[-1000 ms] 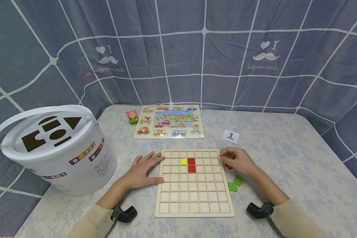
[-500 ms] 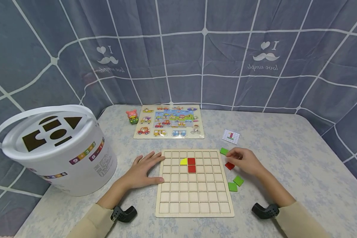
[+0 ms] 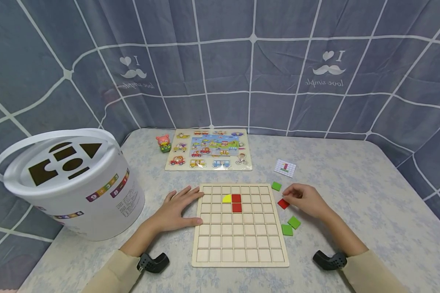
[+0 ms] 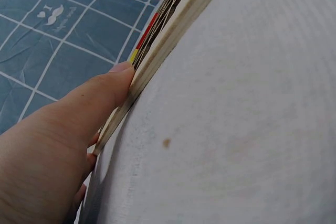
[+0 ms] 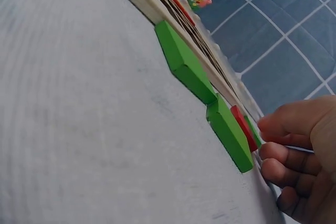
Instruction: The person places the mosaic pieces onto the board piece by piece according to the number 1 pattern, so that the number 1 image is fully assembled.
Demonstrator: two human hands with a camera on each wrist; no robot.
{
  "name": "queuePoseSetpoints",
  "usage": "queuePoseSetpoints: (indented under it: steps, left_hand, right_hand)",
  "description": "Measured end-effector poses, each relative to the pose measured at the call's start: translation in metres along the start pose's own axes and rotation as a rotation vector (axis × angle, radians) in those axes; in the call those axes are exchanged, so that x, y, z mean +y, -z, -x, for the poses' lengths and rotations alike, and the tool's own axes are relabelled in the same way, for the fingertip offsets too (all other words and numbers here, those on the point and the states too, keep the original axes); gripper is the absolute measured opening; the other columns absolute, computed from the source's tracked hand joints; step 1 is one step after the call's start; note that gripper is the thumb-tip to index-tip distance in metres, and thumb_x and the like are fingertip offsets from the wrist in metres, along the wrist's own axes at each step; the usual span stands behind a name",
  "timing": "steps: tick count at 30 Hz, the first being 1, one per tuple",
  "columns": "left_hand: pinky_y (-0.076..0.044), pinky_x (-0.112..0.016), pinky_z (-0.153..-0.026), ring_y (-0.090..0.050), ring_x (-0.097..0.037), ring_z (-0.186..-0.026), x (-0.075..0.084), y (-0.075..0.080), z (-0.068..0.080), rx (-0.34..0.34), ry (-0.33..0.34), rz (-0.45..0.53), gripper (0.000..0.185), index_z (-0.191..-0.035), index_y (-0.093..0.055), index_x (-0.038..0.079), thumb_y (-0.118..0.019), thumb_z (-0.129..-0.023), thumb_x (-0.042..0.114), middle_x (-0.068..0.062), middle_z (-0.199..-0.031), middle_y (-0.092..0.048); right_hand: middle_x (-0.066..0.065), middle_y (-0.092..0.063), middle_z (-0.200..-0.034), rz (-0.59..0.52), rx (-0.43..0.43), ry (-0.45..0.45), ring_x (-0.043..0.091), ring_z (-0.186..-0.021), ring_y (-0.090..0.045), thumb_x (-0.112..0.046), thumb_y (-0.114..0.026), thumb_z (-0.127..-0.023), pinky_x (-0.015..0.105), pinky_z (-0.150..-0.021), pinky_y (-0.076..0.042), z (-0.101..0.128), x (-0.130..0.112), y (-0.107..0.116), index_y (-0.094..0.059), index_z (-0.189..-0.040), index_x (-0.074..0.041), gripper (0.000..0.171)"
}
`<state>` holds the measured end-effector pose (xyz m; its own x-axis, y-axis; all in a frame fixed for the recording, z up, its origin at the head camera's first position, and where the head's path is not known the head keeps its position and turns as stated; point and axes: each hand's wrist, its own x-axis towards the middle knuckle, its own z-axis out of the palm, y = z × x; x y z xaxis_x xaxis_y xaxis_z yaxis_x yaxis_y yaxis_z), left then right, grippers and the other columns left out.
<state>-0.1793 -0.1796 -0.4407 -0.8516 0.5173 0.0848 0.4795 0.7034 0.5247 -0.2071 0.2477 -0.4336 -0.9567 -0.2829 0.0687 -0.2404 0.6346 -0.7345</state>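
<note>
My left hand (image 3: 177,211) lies spread at the left edge of a wooden grid board (image 3: 240,260), thumb and fingertips touching its rim. In the left wrist view, the thumb (image 4: 100,95) presses that rim. Two red square tiles (image 3: 236,203) and a yellow quarter-round tile (image 3: 226,199) sit in the board's upper cells. My right hand (image 3: 307,200) is right of the board, fingers loosely bent, fingertips right at a loose red tile (image 3: 283,204). In the right wrist view, thumb and fingers are slightly apart beside this red tile (image 5: 244,129).
Green tiles (image 3: 294,222) lie right of the board, one (image 3: 276,186) farther back. Behind them is a small pattern card (image 3: 284,168). A vehicle puzzle (image 3: 208,162) and a pink-headed figurine (image 3: 163,143) stand at the back. A white bucket (image 3: 95,211) fills the left side.
My right hand has moved right and slightly back from the board's right edge, uncovering the far green tile and the loose red tile. The left hand stays put.
</note>
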Motion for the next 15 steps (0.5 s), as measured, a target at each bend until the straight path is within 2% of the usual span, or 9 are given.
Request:
queuePoseSetpoints:
  steps: [8, 15]
  left_hand:
    - [-0.006, -0.062, -0.11, -0.019, -0.031, -0.146, -0.0008, -0.0005, -0.0002, -0.001, -0.008, 0.0, 0.081, -0.149, -0.043, 0.02, -0.07, -0.082, 0.056, -0.005, -0.156, -0.033]
    - [-0.006, -0.062, -0.11, -0.019, -0.031, -0.146, -0.0013, -0.0006, -0.0002, -0.004, -0.004, 0.003, 0.081, -0.148, -0.044, 0.02, -0.07, -0.082, 0.057, -0.005, -0.156, -0.033]
  right_hand:
    - [0.002, -0.058, -0.077, -0.024, -0.039, -0.005, 0.016, -0.068, -0.051, -0.016, -0.072, -0.09, 0.027, -0.059, -0.044, 0.0007, -0.0001, 0.0023, -0.069, -0.097, -0.005, 0.013]
    - [0.002, -0.056, -0.08, -0.04, -0.074, -0.006, 0.015, -0.069, -0.049, -0.022, -0.081, -0.082, 0.026, -0.061, -0.042, 0.0012, 0.0005, 0.003, -0.069, -0.098, -0.005, 0.026]
